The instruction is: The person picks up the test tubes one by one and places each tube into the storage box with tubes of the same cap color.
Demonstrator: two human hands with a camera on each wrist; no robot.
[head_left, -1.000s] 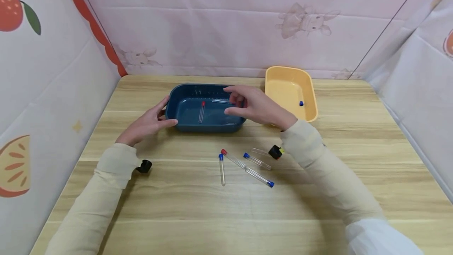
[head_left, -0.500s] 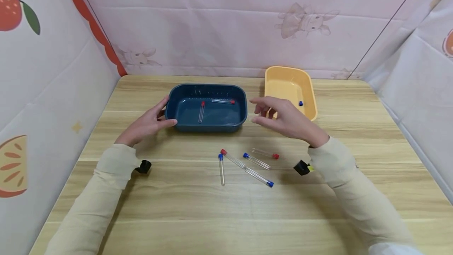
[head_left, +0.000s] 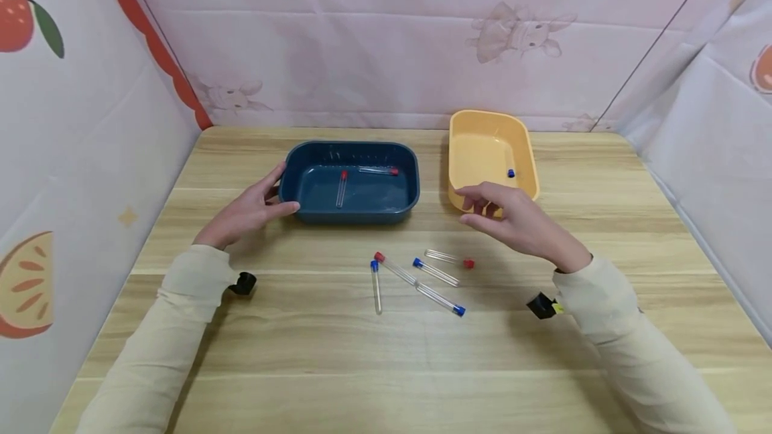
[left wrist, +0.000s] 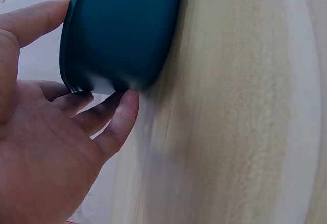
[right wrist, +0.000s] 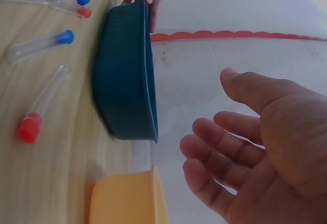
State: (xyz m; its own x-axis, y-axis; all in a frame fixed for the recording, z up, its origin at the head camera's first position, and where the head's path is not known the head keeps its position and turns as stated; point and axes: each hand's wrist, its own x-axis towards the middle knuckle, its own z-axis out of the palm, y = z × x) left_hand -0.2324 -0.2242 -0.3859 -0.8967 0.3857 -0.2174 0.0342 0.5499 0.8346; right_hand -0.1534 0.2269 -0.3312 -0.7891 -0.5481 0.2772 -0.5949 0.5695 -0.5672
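My left hand (head_left: 248, 211) grips the left end of a dark blue tray (head_left: 356, 218), its thumb at the front corner and its fingers along the end wall. Two red-capped test tubes lie inside, one lengthwise (head_left: 342, 190) and one crosswise (head_left: 376, 171). My right hand (head_left: 512, 221) hovers over the front edge of a yellow tray (head_left: 482, 146), fingers loosely bent and holding nothing. The yellow tray contains something blue-capped (head_left: 510, 173), mostly unclear. On the table lie several capped tubes, including a red-capped tube (head_left: 443, 257) nearest my right hand and a blue-capped tube (head_left: 376, 290) at the left.
Both trays stand toward the back of the wooden table (head_left: 338, 367), with a narrow gap between them. Fabric walls (head_left: 374, 65) printed with rabbits and fruit enclose the back and sides. A small black camera (head_left: 541, 305) sits at my right wrist.
My right hand has moved from above the dark blue tray rightward and toward me, to the yellow tray's front edge. The left hand keeps its grip.
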